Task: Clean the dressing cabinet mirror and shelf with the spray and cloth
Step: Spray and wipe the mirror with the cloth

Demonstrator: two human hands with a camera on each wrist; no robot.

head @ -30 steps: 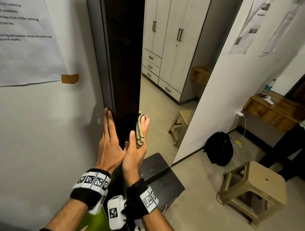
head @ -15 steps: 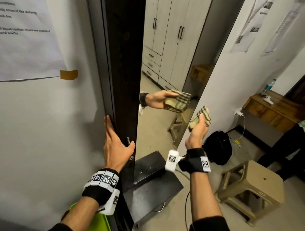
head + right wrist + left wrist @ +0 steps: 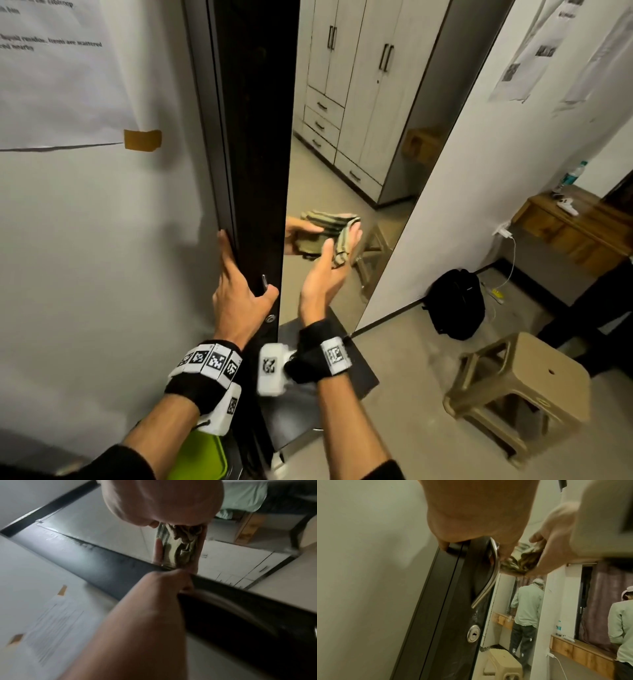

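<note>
The right hand (image 3: 323, 274) holds a folded, striped cloth (image 3: 342, 245) against the mirror (image 3: 359, 137) of the dressing cabinet. The cloth sits between the upper palm and the glass, with the fingers (image 3: 352, 236) extended over it and the thumb (image 3: 325, 251) lying along its near edge; from the head view the fingers look flat rather than curled round the fabric. The cloth's reflection meets it just beyond the fingertips, so the fabric is touching the glass. In the right wrist view the cloth (image 3: 180, 543) shows bunched past the heel of the right hand (image 3: 163, 500), doubled by its reflection.

The left hand (image 3: 239, 294) grips the dark edge of the cabinet door (image 3: 253, 137): fingers wrapped behind the edge on the wall side, thumb (image 3: 270, 293) pressed on the front face just beside a metal handle (image 3: 264, 281). In the left wrist view the curved handle (image 3: 489, 574) runs down from under the left hand (image 3: 471, 513), with a round keyhole (image 3: 353, 635) further below on the door.

The cloth is to the right of the left hand's grip and slightly above it, near but apart from it. Below the right wrist lies the dark shelf (image 3: 363, 373) of the cabinet. A plastic stool (image 3: 520, 394) and a black backpack (image 3: 457, 303) stand on the floor off to the right, well apart from both hands.
</note>
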